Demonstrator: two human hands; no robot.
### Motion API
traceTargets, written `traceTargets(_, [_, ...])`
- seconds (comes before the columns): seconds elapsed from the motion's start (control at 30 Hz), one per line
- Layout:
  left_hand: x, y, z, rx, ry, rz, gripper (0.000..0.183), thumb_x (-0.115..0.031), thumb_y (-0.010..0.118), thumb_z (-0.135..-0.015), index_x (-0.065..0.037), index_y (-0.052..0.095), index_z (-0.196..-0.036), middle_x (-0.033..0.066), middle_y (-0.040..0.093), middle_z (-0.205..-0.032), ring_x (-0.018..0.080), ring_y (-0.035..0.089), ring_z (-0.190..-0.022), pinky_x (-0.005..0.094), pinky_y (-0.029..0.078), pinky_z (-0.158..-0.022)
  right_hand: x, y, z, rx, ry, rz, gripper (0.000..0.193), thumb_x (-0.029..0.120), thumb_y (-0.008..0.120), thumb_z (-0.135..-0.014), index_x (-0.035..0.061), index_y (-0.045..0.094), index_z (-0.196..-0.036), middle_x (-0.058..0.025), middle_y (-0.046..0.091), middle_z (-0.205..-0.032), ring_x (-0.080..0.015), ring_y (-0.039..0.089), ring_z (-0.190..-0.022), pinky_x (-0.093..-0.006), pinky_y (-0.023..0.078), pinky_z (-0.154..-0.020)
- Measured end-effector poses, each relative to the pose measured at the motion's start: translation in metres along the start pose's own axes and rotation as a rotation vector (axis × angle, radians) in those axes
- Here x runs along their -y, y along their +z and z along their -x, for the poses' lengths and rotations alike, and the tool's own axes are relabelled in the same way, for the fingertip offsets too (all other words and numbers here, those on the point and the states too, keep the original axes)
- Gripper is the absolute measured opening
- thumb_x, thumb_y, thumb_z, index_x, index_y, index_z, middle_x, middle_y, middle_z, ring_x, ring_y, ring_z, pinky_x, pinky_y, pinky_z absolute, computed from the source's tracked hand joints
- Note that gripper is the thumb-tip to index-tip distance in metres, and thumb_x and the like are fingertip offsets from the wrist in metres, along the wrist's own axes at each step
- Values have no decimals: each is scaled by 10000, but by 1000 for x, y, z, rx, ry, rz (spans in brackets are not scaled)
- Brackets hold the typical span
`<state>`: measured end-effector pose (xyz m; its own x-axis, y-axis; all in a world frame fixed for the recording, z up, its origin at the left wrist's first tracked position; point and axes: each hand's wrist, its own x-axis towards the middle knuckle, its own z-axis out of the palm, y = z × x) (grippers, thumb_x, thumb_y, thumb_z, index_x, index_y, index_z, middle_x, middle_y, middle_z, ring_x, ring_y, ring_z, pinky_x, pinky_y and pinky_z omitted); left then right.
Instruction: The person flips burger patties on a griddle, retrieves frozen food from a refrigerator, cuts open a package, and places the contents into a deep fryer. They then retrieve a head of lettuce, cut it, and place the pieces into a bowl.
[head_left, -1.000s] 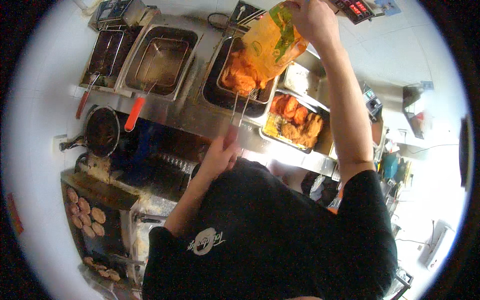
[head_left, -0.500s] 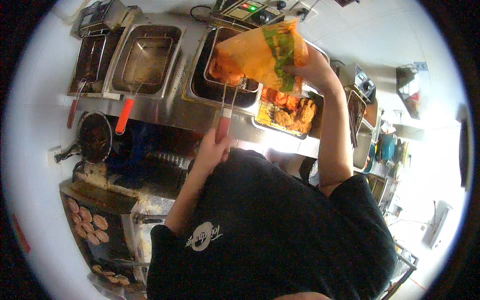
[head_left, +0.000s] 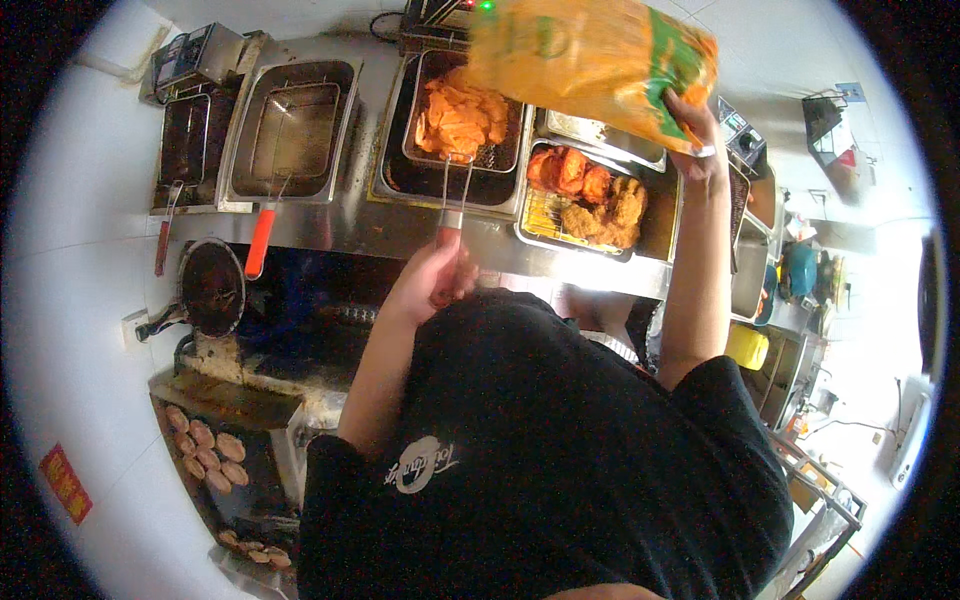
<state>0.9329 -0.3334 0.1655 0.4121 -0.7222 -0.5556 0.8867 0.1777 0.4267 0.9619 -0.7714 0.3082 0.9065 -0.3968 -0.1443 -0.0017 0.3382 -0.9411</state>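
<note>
My left hand (head_left: 438,278) is wrapped round the red handle of a wire fryer basket (head_left: 497,155). A heap of orange coated food pieces (head_left: 460,115) lies in that basket, which sits over a fryer vat. My right hand (head_left: 694,138) grips one end of a yellow plastic bag (head_left: 575,55) with a green band, raised to the right of the basket and tilted sideways. The bag is slightly blurred, and I cannot tell what is left in it. Right of the fryer, a tray with a yellow rack (head_left: 545,222) bears red pieces (head_left: 570,172) and browned fried pieces (head_left: 612,215).
To the left is another fryer vat (head_left: 240,170), its basket having an orange handle (head_left: 260,243). Further left stands a smaller fryer with a dark red handle (head_left: 162,245). A black pan (head_left: 212,288) is near the wall. Several round patties (head_left: 205,455) lie on a griddle at lower left.
My right hand has lifted the bag up and to the right, off the basket. The orange pieces now show in full. My left hand keeps its hold on the handle.
</note>
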Motion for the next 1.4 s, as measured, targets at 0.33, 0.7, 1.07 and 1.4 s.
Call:
traceTargets(0.33, [1,30,23,-201,122,-312,127,-228,577,-1069,-132,500,-1036,-43,411,-627,53,346,-450,243,277,-375,-122,-100,102,109,11,-1121,297,-27,626,-918,-43,627,-1214,-167,693,-1216,-266,693,-1085,-409,553,-1009])
traceTargets(0.7, [5,12,37,-293,103,-403,158,-241,598,-1056,-124,502,-1010,-38,429,-612,66,366,-433,262,309,-381,-172,-154,127,-139,-163,-1162,643,202,708,-874,70,500,-1467,-189,500,-1515,-381,430,-1427,-595,291,-1215])
traceTargets(1.07, [32,-24,-4,-296,132,-446,269,-317,556,-1074,-94,491,-938,-32,419,-583,84,369,-411,287,340,-377,-168,-188,145,319,-257,-1260,675,353,596,-974,96,367,-1554,-167,359,-1615,-378,300,-1501,-585,175,-1258])
traceTargets(1.4, [11,-14,-15,-573,86,-824,395,-438,520,-1071,-49,581,-1042,54,638,-702,130,581,-509,285,404,-431,-173,-219,147,27,-145,-1333,656,245,726,-918,56,476,-1494,-146,445,-1579,-340,331,-1494,-539,162,-1266])
